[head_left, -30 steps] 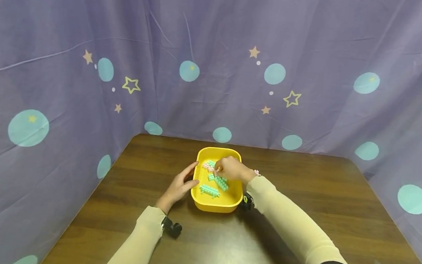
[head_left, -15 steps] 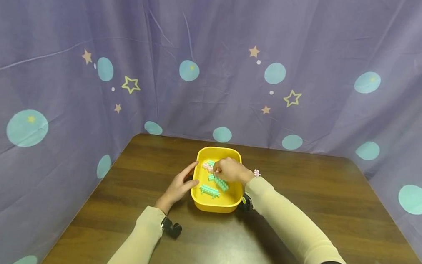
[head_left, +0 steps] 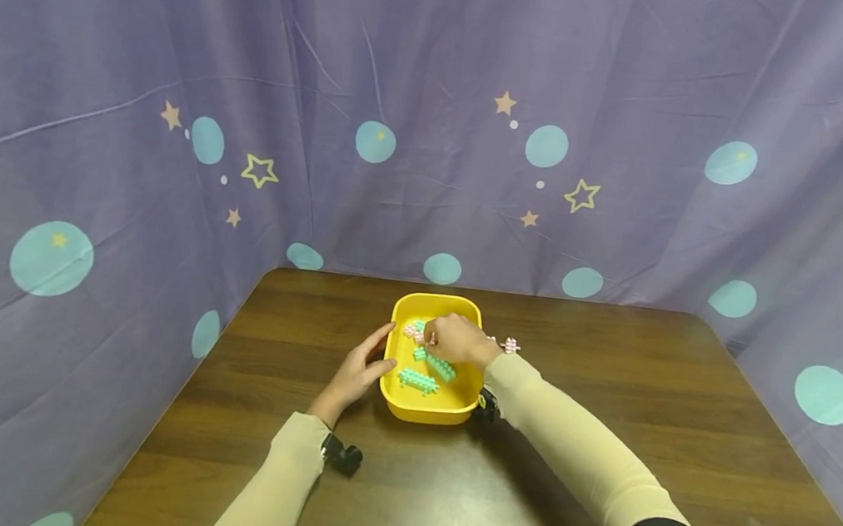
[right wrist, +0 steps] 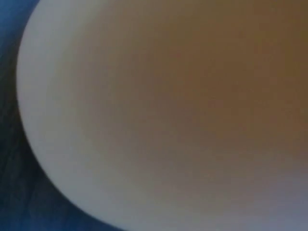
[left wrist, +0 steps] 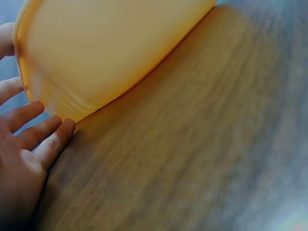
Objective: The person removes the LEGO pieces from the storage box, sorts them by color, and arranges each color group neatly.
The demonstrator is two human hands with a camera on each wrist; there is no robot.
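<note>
A yellow plastic bin (head_left: 429,416) stands on the table, holding green and pink studded toy pieces. My left hand (head_left: 355,378) rests against the bin's left side with its fingers spread. In the left wrist view, several fingertips of the left hand (left wrist: 31,139) touch the bin's wall (left wrist: 120,57). My right hand (head_left: 454,338) reaches down into the bin, fingers bent, just above a long green piece (head_left: 441,368). I cannot tell whether it pinches anything. Another long green piece (head_left: 419,381) lies at the near end. Pink pieces (head_left: 415,333) lie left of the right hand.
A small pink studded piece (head_left: 510,346) lies on the wooden table (head_left: 605,396) right of the bin, partly behind the right wrist. A purple patterned curtain (head_left: 432,230) hangs around the table. A blurred pale surface (right wrist: 159,115) fills most of the right wrist view.
My right hand has shifted slightly left inside the bin, and more of the pink pieces on the table beyond its wrist now shows. The left hand stays at the bin's side.
</note>
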